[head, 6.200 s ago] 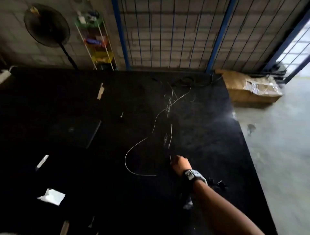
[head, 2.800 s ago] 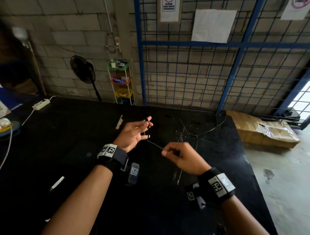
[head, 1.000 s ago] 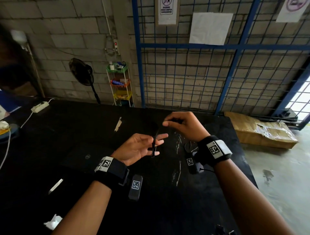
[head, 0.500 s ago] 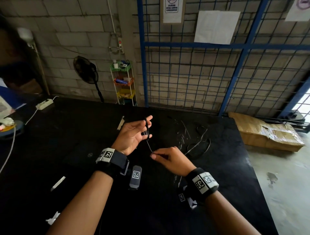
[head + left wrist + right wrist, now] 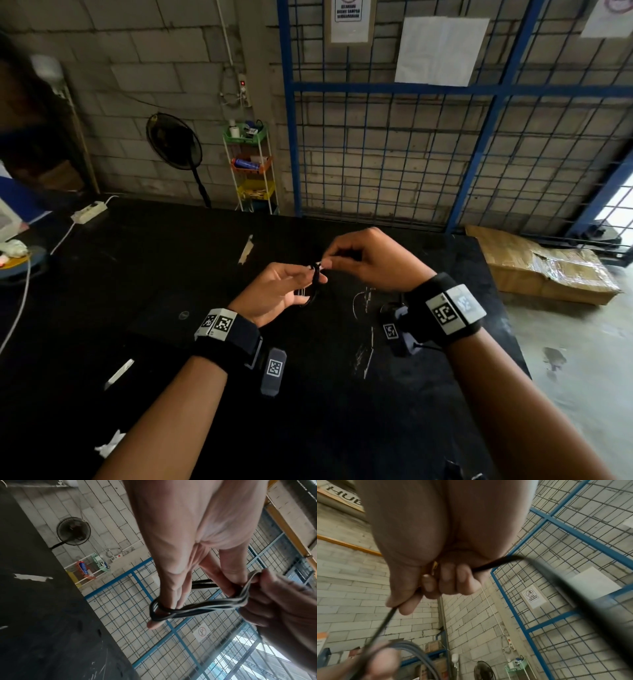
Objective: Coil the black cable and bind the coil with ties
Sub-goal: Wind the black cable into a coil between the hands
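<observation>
Over the black table my left hand is held palm up. The black cable's coil is wound round its fingers. In the left wrist view the coil holds several turns, stretched from the little finger to the thumb, which presses on them. My right hand pinches the cable at my left fingertips. The right wrist view shows thumb and forefinger gripping the strand. The tail leaves past the other fingers. A loose end of cable lies on the table below.
Thin pale strips or scratches mark the table under my right wrist. White paper scraps lie near left. A power strip sits far left, a cardboard box on the floor right, and a blue mesh fence stands behind.
My right hand rose from low over the table to my left fingertips, bringing the strand with it. The loose cable on the table has grown shorter.
</observation>
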Tool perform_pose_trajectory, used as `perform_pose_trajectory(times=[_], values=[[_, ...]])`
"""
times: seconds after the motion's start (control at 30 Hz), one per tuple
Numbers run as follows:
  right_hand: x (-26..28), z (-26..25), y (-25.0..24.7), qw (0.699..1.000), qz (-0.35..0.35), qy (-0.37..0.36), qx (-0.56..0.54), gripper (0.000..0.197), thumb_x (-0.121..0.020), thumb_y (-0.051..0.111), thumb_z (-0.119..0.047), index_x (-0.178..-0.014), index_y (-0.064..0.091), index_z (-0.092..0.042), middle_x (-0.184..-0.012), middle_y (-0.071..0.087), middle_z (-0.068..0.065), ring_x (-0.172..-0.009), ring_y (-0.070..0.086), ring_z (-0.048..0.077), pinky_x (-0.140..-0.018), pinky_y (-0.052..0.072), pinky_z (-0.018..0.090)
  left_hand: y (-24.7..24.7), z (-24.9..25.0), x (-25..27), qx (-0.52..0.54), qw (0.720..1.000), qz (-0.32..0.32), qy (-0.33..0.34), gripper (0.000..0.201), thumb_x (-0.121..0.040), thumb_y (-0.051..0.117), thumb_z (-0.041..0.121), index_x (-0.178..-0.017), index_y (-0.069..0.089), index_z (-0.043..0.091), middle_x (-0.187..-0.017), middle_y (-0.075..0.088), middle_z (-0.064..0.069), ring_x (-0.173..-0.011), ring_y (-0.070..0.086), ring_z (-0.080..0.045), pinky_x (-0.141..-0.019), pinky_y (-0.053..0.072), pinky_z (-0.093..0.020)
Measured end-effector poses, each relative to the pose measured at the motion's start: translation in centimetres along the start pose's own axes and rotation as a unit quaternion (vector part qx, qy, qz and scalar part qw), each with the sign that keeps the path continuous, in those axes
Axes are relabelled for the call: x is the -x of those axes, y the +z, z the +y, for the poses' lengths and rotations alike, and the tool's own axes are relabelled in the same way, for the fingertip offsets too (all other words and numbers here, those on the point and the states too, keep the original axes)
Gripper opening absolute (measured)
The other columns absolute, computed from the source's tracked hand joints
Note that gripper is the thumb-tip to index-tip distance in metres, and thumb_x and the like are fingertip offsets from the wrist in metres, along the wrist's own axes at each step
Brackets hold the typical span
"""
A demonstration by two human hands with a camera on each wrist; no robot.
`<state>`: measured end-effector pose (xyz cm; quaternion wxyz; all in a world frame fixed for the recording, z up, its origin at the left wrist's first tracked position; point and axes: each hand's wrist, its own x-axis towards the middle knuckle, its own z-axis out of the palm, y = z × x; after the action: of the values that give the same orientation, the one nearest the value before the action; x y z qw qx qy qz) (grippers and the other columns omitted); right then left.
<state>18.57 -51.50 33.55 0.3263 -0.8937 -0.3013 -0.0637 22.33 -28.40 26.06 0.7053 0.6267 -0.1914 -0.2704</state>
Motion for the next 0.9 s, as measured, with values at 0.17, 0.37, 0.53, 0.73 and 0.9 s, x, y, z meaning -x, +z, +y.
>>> perform_pose_trajectory(times=[0.17, 0.37, 0.53, 0.73, 0.9], values=[[-0.8, 1.6, -0.5, 0.997, 0.021, 0.005, -0.067, 0.010, -0.092, 0.075, -0.027, -0.101, 0.078, -0.023, -0.098, 0.077, -0.011, -0.096, 0.072, 0.006, -0.088, 0.058, 0.028, 0.6, 0.1, 0.7, 0.037, 0.998, -0.047, -0.009, 0.052, -0.079, 0.080, 0.043, -0.112, 0.071, 0.003, -0.152, 0.052, -0.010, -0.146, 0.040, -0.030, -0.104, 0.043, -0.059], [0.1, 4.1, 0.7, 0.982, 0.051, 0.044, -0.176, 0.013, -0.092, 0.076, -0.017, -0.102, 0.081, -0.010, -0.101, 0.080, -0.002, -0.099, 0.075, 0.008, -0.093, 0.057, 0.024, 1.8, 0.4, 1.2, 0.075, 0.992, -0.101, 0.005, 0.032, -0.084, 0.077, 0.040, -0.100, 0.076, 0.012, -0.153, 0.049, -0.019, -0.144, 0.042, -0.038, -0.110, 0.036, -0.069], [2.2, 7.1, 4.4, 0.936, 0.183, 0.110, -0.280, 0.012, -0.093, 0.072, -0.012, -0.100, 0.081, -0.017, -0.094, 0.082, -0.006, -0.092, 0.076, 0.007, -0.086, 0.057, 0.022, 2.0, 0.2, 1.3, 0.166, 0.969, -0.175, 0.049, 0.047, -0.098, 0.058, 0.025, -0.120, 0.052, -0.016, -0.158, 0.030, -0.034, -0.147, 0.029, -0.052, -0.110, 0.029, -0.074], [5.4, 5.0, 13.9, 0.893, 0.151, 0.222, -0.362, 0.018, -0.101, 0.063, -0.025, -0.102, 0.081, -0.023, -0.055, 0.049, -0.006, -0.041, 0.043, 0.007, -0.040, 0.035, 0.020, 1.3, 2.5, -0.3, 0.199, 0.969, -0.090, 0.120, 0.024, -0.092, 0.068, 0.031, -0.104, 0.068, 0.011, -0.159, 0.030, -0.031, -0.147, 0.032, -0.049, -0.109, 0.031, -0.074], [7.1, 1.7, 12.6, 0.952, 0.076, 0.191, -0.226, 0.025, -0.102, 0.062, -0.036, -0.095, 0.078, -0.018, -0.055, 0.055, -0.013, -0.047, 0.048, 0.000, -0.052, 0.039, 0.014, -1.5, 2.6, -1.1, 0.134, 0.987, 0.026, 0.081, 0.039, -0.078, 0.083, 0.041, -0.107, 0.072, 0.017, -0.156, 0.043, -0.020, -0.145, 0.037, -0.044, -0.109, 0.034, -0.071]])
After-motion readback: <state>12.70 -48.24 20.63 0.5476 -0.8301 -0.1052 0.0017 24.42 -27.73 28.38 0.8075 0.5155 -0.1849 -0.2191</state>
